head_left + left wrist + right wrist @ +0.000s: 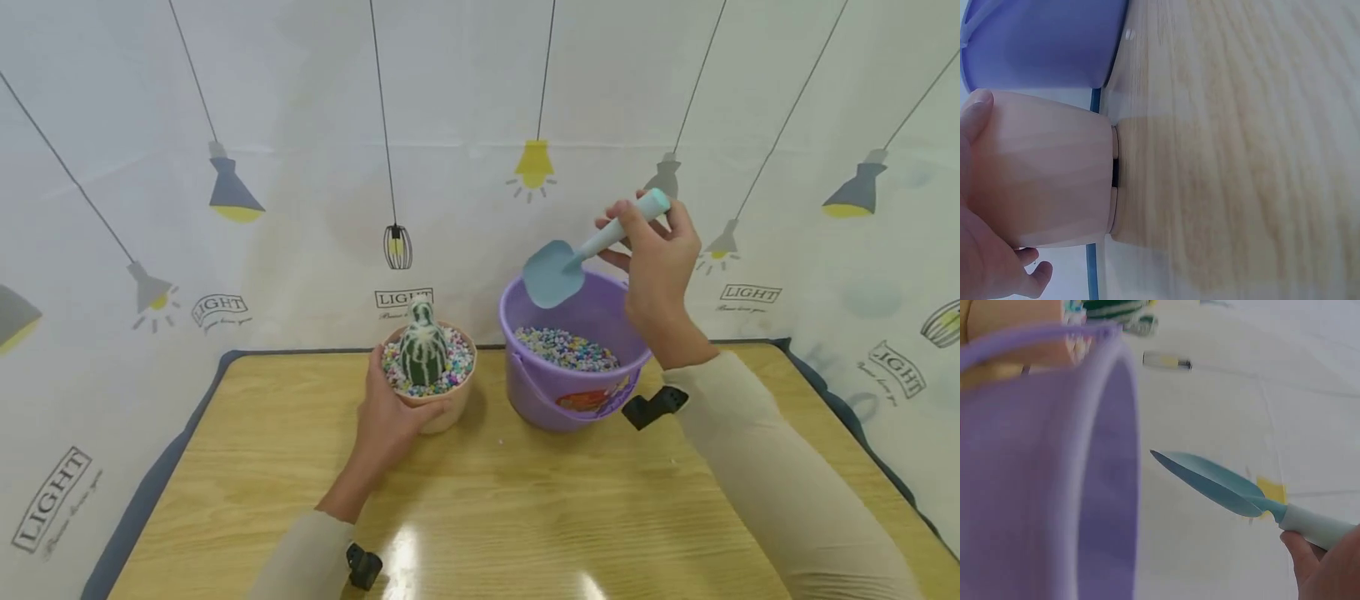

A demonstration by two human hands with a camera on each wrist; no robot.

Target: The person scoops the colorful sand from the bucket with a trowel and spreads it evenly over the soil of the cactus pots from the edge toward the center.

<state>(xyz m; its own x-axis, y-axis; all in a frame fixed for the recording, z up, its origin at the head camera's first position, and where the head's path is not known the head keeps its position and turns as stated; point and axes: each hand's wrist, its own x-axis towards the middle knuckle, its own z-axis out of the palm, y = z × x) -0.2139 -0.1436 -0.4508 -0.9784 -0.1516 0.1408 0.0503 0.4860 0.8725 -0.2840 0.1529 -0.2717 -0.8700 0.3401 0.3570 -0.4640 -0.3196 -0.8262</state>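
Observation:
My left hand [393, 417] grips the side of a peach flower pot [453, 404], thumb across its near side. A green cactus [423, 354] with whitish lines stands in the pot, ringed by multicoloured pebbles [456, 358]. In the left wrist view, the pot [1047, 169] rests on the table. My right hand [663, 262] holds a light-blue trowel [553, 273] by its handle, with the blade over the rim of a purple bucket [551, 400]. More coloured pebbles [562, 348] lie inside the bucket. Seen from the right wrist, the trowel's blade [1210, 481] is beyond the bucket's rim.
Both containers stand near the back edge of a wooden table [480, 508]. A light cloth backdrop [465, 83] printed with lamps rises behind and at both sides. The bucket's handle [540, 396] hangs down at its front.

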